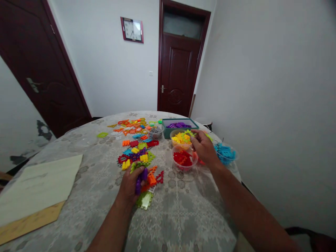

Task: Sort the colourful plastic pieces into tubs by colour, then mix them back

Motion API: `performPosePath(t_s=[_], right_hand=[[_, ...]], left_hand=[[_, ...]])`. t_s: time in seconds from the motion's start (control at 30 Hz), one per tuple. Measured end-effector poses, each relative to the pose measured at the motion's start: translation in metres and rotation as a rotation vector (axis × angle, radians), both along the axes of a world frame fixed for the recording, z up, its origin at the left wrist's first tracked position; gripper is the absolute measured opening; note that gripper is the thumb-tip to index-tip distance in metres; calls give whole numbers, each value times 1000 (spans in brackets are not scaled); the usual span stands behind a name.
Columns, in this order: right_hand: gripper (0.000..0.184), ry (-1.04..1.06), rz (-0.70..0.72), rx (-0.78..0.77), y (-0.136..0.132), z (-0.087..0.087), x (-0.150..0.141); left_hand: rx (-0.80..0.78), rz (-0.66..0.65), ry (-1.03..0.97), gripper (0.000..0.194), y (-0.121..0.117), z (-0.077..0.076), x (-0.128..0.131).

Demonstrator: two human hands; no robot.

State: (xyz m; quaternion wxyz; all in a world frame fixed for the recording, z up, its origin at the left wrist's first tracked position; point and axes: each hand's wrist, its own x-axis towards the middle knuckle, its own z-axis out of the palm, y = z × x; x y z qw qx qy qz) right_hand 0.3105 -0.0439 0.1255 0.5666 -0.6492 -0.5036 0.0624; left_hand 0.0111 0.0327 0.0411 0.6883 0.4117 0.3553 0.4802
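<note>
White walls (262, 87) close in around a round, cloth-covered table (178, 217) where a person works bare-handed among scattered coloured pieces (131, 126). One dark red door (178, 66) stands beyond the table's far edge; a second door (39, 63) fills the far left. On the table's left side, a pale sheet (44, 189) lies over a tan board (34, 225).

Toward the back sits a teal box (168, 133) of purple pieces, with clear tubs about it: a yellow-filled tub (175, 145) in front, a red-filled tub (184, 169) nearer the person, a blue-filled tub (237, 156) at right and a grey-filled tub (161, 134) at the box's left.

The right hand (202, 143) hangs by the yellow-filled tub, thumb and forefinger nearly together on a small yellow-green piece (189, 133); whether that piece touches the tub cannot be told. The left hand (130, 187), half curled, grips purple blocks (138, 185) and appears to pinch a toothed green piece (135, 166) as well. Just beside it lie an orange block (151, 180) and a flat yellow-green square (144, 200).

Good handling here likely calls for a light pinch at the edge, with the right wrist high enough to clear the tub rims. The left hand probably does best holding firmly enough that nothing drops among the crowded colours below, yet loosely enough to free one piece at a time.
</note>
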Motion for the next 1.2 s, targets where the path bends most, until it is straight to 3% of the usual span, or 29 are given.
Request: performPosePath(t_s=[0.2, 0.4, 0.6, 0.83, 1.03, 1.2], right_hand=[[41, -316, -339, -286, 7, -2, 93], [36, -307, -496, -426, 43, 1, 148], [44, -266, -477, -474, 69, -10, 161], [46, -300, -425, -495, 65, -20, 168], [43, -350, -415, -576, 64, -15, 180], [41, -458, -508, -681, 59, -10, 186]], left_hand=[[24, -19, 15, 33, -1, 1, 0], [-6, -9, 31, 45, -1, -3, 1], [-39, -11, 38, 51, -2, -1, 2], [-61, -44, 44, 53, -7, 2, 4], [-52, -13, 53, 49, -2, -3, 2], [-44, -18, 55, 50, -4, 0, 2]])
